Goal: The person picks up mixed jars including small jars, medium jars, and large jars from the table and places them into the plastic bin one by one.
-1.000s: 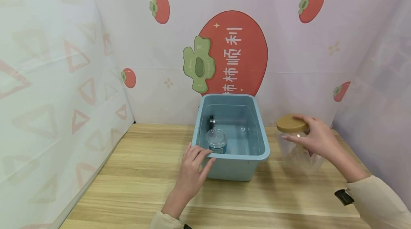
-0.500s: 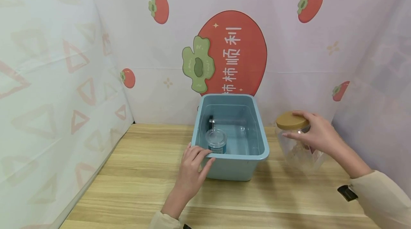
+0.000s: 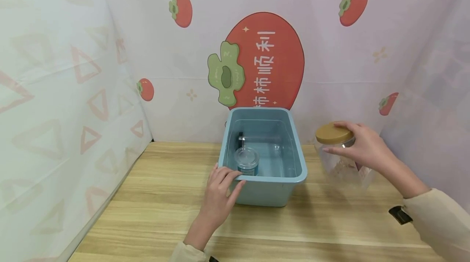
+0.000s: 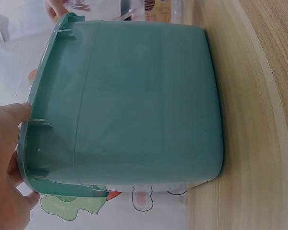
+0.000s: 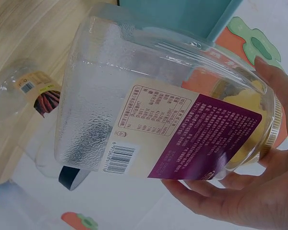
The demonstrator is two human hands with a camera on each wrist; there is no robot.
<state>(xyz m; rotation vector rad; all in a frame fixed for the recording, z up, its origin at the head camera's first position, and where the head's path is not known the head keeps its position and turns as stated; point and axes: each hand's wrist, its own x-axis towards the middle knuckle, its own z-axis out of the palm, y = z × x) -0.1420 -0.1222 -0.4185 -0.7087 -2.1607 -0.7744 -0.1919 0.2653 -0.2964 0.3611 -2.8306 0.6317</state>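
Note:
My right hand (image 3: pixel 367 149) grips a clear plastic jar (image 3: pixel 343 168) near its tan lid (image 3: pixel 333 133), to the right of a blue plastic bin (image 3: pixel 262 192). The jar's cream and purple label (image 5: pixel 192 134) faces the right wrist camera, and droplets cloud its lower wall. Whether its base touches the table is unclear. My left hand (image 3: pixel 216 198) holds the bin's near left rim, fingers over the edge and thumb outside. Inside the bin stand a small clear-lidded tub (image 3: pixel 247 159) with a blue label and a clear cylinder (image 3: pixel 258 140) lying on its side with a black end.
The wooden table (image 3: pixel 165 213) runs up to patterned cloth walls (image 3: pixel 183 58) at the back and sides. In the right wrist view, a clear container with a chili-picture label (image 5: pixel 41 91) and a black-rimmed clear container (image 5: pixel 71 177) are beyond the jar.
My right hand has raised the jar slightly, its lid moving up in the head view. The left hand and the bin look the same apart from a slight camera shift.

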